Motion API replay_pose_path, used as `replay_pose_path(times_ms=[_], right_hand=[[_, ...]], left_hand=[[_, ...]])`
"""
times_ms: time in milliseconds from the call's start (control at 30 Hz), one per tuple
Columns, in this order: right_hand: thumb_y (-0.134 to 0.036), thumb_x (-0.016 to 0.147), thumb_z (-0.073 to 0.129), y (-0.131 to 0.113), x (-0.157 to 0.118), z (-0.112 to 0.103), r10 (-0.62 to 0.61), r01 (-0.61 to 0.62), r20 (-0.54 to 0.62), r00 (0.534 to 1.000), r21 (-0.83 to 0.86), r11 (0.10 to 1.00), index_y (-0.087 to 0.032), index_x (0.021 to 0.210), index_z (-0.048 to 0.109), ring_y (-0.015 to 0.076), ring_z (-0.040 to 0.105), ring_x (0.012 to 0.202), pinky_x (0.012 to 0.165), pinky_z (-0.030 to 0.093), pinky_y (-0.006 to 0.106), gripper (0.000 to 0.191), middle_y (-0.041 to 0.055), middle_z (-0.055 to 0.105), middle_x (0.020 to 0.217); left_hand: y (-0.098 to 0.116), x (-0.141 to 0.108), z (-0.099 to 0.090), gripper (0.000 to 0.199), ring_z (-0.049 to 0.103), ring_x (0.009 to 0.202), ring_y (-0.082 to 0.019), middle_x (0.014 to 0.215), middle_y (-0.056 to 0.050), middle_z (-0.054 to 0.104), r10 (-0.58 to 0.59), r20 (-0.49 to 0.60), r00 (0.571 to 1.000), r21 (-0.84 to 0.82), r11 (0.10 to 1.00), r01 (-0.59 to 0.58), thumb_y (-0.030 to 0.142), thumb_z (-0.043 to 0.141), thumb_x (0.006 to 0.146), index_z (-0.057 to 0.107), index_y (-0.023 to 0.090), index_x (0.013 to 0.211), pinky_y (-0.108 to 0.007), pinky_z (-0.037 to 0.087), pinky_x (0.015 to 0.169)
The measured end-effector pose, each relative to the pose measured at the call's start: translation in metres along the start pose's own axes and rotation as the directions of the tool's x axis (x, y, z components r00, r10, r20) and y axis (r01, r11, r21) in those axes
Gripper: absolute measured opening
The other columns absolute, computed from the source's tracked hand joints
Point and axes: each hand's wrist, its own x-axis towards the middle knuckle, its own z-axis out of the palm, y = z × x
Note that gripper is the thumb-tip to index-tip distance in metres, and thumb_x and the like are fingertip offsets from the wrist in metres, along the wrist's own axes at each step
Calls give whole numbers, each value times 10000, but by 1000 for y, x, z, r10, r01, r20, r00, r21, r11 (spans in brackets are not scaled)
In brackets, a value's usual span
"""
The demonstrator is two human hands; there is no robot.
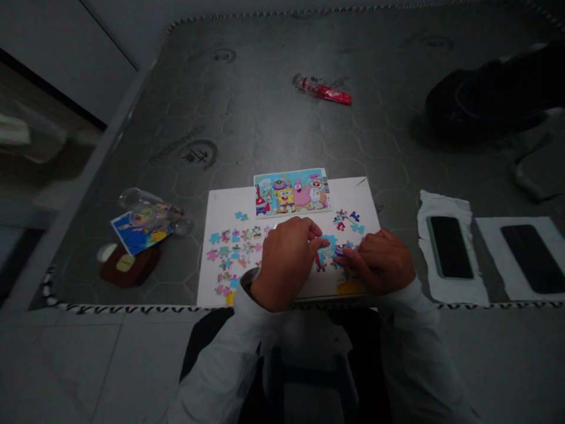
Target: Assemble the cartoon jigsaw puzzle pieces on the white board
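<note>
A white board (304, 288) lies in front of me with loose jigsaw pieces (233, 250) on its left half and a colourful cartoon picture card (293, 193) at its back edge. My left hand (289, 259) is over the middle of the board, its thumb and fingers curled at the left side of a small joined puzzle section (329, 252). At the section's right side is my right hand (382, 261), fingers bent and fingertips touching the pieces. Whatever either hand pinches is too small to make out. More loose pieces (348, 221) lie behind the section.
Two phones (450, 247) (533, 259) rest on white sheets at the right. At the left are a clear plastic wrapper (154, 212), a blue card (139, 234) and a brown case (128, 265). A red object (324, 91) lies farther back; something black stands at the upper right.
</note>
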Motion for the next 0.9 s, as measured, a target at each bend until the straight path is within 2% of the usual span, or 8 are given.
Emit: replay_pose_path(times_ms=[233,467,700,833,900], right_hand=[[-271,1101,573,0,0,1,-5,5,0,1000,8,1000,-218,628,759,116,468,528,625,278,361,511,-17,552,515],[-308,1113,542,1,-5,4,30,-30,2,1000,0,1000,-215,586,723,115,447,542,646,265,354,565,-13,560,520],[-352,1129,502,1,-5,4,62,-61,38,997,-23,998,-224,590,726,120,455,541,650,277,355,598,-17,549,511],[-368,1132,507,0,-4,1,58,-58,46,997,2,998,-226,660,781,122,466,549,653,285,358,564,-15,555,517],[-383,1139,499,-2,-4,-1,69,-70,54,996,18,997,-229,760,826,126,487,564,660,292,353,524,-15,570,535]], left_hand=[[-1,-1,1,97,724,907,-220,967,-35,808,12,4,1000,31,999,-12,327,813,951,796,233,964,-339,496,803],[1,-3,0,123,732,965,-227,1017,-28,817,18,8,1000,35,999,-19,335,808,959,815,244,1041,-341,501,836],[3,-2,-4,127,737,948,-219,1007,-31,826,18,16,1000,50,999,-18,309,731,1010,835,243,977,-338,504,837],[4,-3,-2,123,738,927,-220,1005,-32,823,18,-13,1000,80,997,-17,315,740,1000,830,242,960,-340,501,809],[4,-5,-4,132,741,926,-219,1015,-33,823,23,-20,1000,98,995,-21,310,723,1011,827,243,965,-341,506,812]])
